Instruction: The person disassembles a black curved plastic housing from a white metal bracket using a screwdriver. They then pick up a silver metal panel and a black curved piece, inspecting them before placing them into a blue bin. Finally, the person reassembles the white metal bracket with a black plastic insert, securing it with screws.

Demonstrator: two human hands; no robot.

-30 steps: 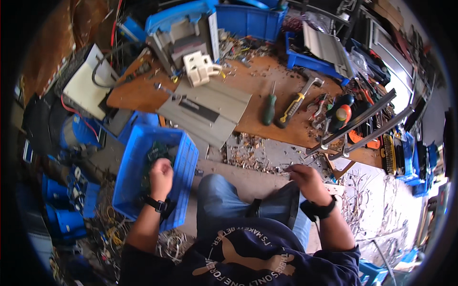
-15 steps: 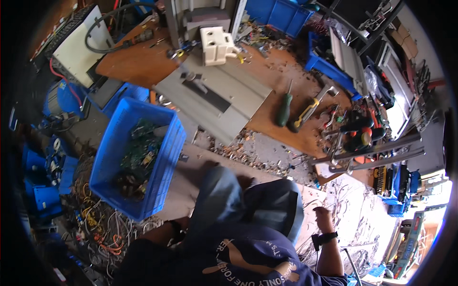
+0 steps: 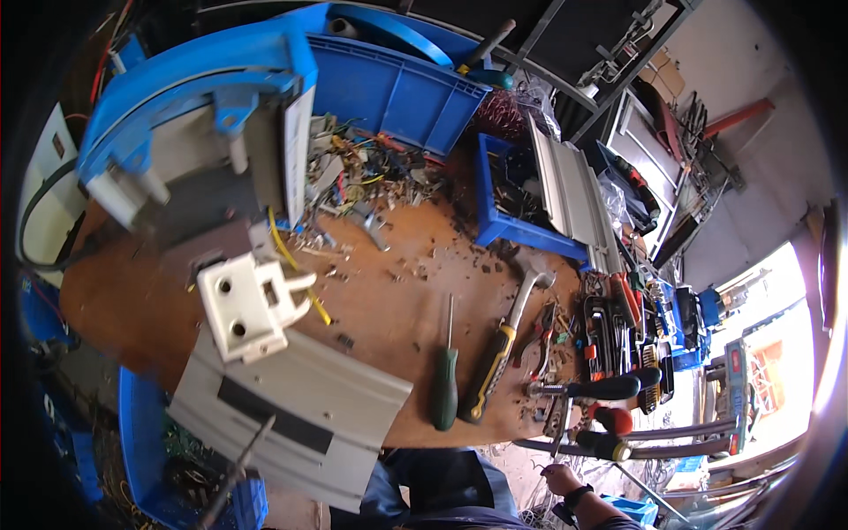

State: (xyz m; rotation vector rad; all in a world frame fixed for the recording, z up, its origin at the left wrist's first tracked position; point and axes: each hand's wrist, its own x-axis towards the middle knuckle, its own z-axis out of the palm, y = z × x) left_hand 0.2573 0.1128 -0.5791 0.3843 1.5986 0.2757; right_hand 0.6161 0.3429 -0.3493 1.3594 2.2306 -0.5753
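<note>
My right hand [image 3: 562,480] is low in the view, right of my knees, with a dark band on its wrist. Its fingers are curled in; whatever they may hold is too small to make out. Just beyond it, tools with black and red handles [image 3: 614,419] stick out at the bench edge. My left hand is out of view. On the bench lie a green-handled screwdriver [image 3: 446,389] and a hammer with a yellow-and-black grip [image 3: 505,349]. A cream block with two round holes [image 3: 246,307] stands at the grey ribbed panel [image 3: 353,397].
A blurred thin rod [image 3: 237,477] crosses the panel's near side. Below left is a blue crate [image 3: 141,442]. A blue-topped machine [image 3: 194,79] stands far left, with scrap pieces [image 3: 353,181] beside it. Blue bins [image 3: 393,97] line the back; pliers [image 3: 541,336] lie right of the hammer.
The view has swung up and forward, so the bench looks nearer and my legs show less. My left arm has left the picture. My right hand sits lower, its fingers still curled.
</note>
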